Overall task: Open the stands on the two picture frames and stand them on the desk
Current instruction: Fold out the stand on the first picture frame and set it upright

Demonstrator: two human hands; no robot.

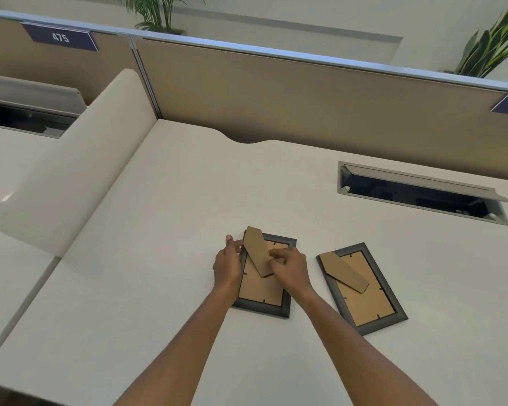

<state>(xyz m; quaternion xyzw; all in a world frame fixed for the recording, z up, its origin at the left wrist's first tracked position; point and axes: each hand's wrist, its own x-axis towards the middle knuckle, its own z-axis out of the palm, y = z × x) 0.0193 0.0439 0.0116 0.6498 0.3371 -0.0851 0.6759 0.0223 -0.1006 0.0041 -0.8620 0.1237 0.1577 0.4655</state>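
Two dark picture frames lie face down on the white desk (165, 230), brown backing boards up. On the left frame (261, 297) the cardboard stand (255, 250) is lifted away from the back and points up-left. My right hand (289, 266) pinches that stand near its right edge. My left hand (228, 263) grips the frame's left edge, thumb near the top corner. The right frame (364, 291) lies tilted, untouched, its stand (343, 271) lying flat across the back.
An open cable tray (420, 194) with a raised lid is sunk into the desk at the right rear. A curved white divider (77, 168) rises at the left. Tan partition panels (276, 92) close the back, with plants behind.
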